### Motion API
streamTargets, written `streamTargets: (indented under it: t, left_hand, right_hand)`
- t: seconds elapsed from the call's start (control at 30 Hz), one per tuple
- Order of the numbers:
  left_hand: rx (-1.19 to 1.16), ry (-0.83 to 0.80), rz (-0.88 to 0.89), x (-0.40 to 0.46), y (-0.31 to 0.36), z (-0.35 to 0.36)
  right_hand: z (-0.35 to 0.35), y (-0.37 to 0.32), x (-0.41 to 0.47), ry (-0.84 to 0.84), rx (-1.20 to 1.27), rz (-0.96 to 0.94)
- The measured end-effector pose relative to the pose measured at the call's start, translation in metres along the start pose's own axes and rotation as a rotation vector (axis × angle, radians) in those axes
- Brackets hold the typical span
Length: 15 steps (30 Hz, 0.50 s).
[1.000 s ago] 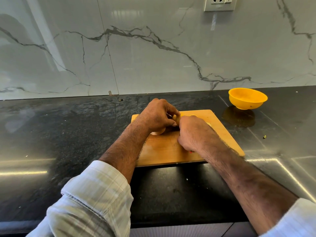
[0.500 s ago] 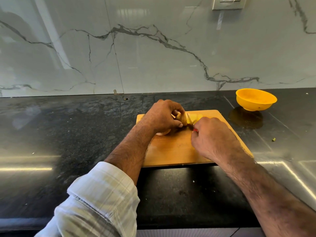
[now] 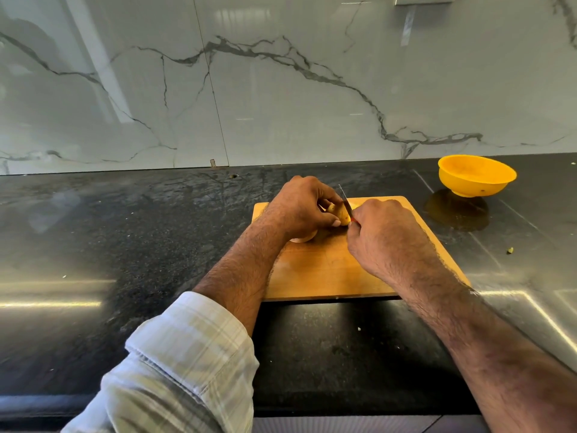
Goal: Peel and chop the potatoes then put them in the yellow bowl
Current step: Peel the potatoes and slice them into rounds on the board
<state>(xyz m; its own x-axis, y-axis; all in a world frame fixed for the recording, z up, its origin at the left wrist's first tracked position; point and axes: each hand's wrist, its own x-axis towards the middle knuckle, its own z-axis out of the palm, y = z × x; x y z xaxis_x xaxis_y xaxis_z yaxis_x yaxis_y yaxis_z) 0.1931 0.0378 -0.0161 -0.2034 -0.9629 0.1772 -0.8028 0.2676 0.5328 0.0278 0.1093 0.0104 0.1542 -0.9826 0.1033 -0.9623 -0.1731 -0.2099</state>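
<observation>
potato [image 3: 338,214] pinched, left hand [image 3: 301,207] | knife [image 3: 345,200], apparently in right hand [image 3: 384,235]

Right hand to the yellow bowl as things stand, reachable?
Probably yes. The yellow bowl sits to the right beyond the cutting board with bare counter between, but the right hand grips a knife and must free itself first.

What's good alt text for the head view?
Left hand holds a potato on a wooden cutting board while the right hand cuts it with a knife; yellow bowl sits right on the black counter.
</observation>
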Motion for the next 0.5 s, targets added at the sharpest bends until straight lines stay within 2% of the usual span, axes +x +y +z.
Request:
streamTargets:
  t: [0.5]
  left_hand:
    - [0.082, 0.018, 0.034, 0.002, 0.0, 0.001]
  right_hand:
    - [-0.017, -0.025, 0.017, -0.207, -0.012, 0.06]
